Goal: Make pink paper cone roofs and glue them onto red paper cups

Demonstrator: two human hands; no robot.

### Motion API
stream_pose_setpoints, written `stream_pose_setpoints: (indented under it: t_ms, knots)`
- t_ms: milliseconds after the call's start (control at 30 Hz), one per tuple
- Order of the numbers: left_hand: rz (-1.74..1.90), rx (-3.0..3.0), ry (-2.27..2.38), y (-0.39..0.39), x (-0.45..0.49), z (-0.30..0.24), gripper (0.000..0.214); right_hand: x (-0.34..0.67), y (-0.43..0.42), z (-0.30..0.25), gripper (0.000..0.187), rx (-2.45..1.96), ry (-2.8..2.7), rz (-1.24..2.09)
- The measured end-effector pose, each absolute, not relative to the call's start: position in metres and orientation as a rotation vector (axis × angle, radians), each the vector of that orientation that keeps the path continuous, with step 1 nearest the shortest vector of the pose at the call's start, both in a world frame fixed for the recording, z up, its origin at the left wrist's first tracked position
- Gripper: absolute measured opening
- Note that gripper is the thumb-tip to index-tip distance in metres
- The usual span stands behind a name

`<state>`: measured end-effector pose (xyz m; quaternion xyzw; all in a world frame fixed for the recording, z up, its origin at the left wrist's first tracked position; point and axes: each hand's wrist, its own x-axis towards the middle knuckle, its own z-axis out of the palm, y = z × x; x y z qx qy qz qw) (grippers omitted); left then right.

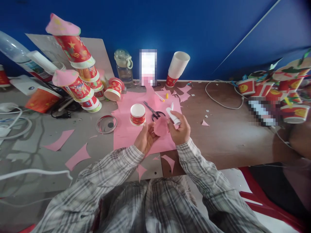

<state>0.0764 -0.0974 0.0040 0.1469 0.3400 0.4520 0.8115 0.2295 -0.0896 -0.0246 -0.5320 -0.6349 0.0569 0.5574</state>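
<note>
Between my two hands is a small rounded piece of pink paper (160, 127). My left hand (146, 139) pinches its left edge. A white glue bottle (175, 120) with a pointed tip is gripped in my right hand (181, 130), close to the paper's right edge. Black-handled scissors (154, 112) lie just beyond the paper, blades pointing away to the left. A red patterned paper cup (138, 119) with a white inside stands left of the scissors. All of these are over a large pink paper sheet (126, 139).
Stacked red cup towers (79, 89) with pink tops stand left. A water bottle (124, 69), a lit phone (148, 66) and a stack of cups (178, 68) line the blue wall. A tape roll (107, 124) and pink scraps (78, 157) lie left. Cup crafts (295, 113) are right.
</note>
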Motion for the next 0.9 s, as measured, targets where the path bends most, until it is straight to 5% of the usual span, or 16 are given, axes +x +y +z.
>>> stream_pose_setpoints:
  t_ms: [200, 367, 467, 667, 900]
  knots:
    - [0.955, 0.690, 0.884, -0.120, 0.055, 0.023, 0.050, 0.243, -0.055, 0.007, 0.034, -1.280, -1.563, -0.265]
    - [1.212, 1.297, 1.132, -0.119, 0.018, 0.033, 0.028, 0.222, -0.007, 0.023, 0.042, -1.295, -1.828, -0.357]
    - [1.470, 1.389, 1.346, -0.101, 0.004, 0.026, 0.044, 0.201, 0.015, 0.017, 0.050, -1.248, -1.951, -0.370]
    - [1.360, 1.528, 1.408, -0.073, 0.003, 0.003, 0.078, 0.177, 0.025, 0.006, 0.053, -1.102, -2.066, -0.339]
    - [1.355, 1.361, 1.329, -0.057, 0.021, -0.006, 0.078, 0.189, 0.002, -0.005, 0.021, -0.975, -2.188, -0.214]
